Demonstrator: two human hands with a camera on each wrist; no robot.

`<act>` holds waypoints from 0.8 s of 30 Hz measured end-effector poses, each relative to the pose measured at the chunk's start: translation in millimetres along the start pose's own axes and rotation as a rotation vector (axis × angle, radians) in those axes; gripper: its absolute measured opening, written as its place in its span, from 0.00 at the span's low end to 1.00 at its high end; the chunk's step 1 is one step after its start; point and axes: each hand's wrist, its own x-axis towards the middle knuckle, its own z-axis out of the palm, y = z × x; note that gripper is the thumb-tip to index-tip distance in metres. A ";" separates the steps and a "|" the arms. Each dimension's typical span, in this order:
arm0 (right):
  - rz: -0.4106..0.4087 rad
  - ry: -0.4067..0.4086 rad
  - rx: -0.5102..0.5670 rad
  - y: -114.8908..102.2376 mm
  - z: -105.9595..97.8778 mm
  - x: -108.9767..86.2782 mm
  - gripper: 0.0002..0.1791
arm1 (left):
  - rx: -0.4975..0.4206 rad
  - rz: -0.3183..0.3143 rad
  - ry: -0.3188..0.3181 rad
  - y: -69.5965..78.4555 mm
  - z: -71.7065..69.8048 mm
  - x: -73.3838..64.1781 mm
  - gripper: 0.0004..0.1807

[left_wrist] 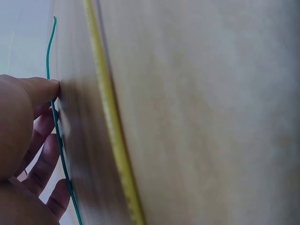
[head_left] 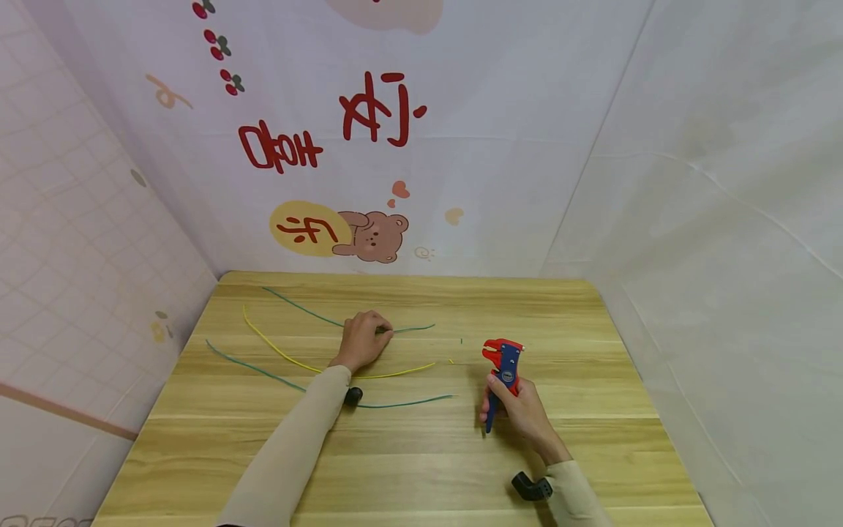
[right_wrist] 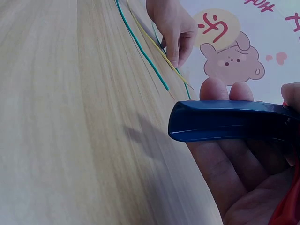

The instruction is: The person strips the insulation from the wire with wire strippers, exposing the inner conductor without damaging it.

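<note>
Near the back of the table my left hand (head_left: 362,340) pinches the far green wire (head_left: 413,329) between thumb and fingers. In the left wrist view this green wire (left_wrist: 59,140) runs past the thumb and across the fingers. My right hand (head_left: 523,413) grips a wire stripper (head_left: 509,362) with a red head and blue handles, its head pointing away from me. Nearer than the far wire lie a yellow wire (head_left: 395,374) and a second green wire (head_left: 408,403), which passes under the left forearm. Bare copper (right_wrist: 171,94) shows at the nearer green wire's end.
A short green scrap (head_left: 462,341) and a yellow scrap (head_left: 451,361) lie left of the stripper on the wooden table (head_left: 408,468). Printed cloth walls (head_left: 487,146) rise behind and at both sides. A black wrist camera (head_left: 531,486) sits by the right sleeve.
</note>
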 end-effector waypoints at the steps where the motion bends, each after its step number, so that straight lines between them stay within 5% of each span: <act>1: 0.000 0.000 0.000 -0.3 0.4 -0.1 0.35 | 0.000 0.000 0.000 -0.2 -0.2 -0.5 0.03; 24: 0.006 -0.003 -0.028 -0.9 3.2 0.2 0.34 | -0.046 0.029 0.014 -0.6 -5.8 -7.8 0.03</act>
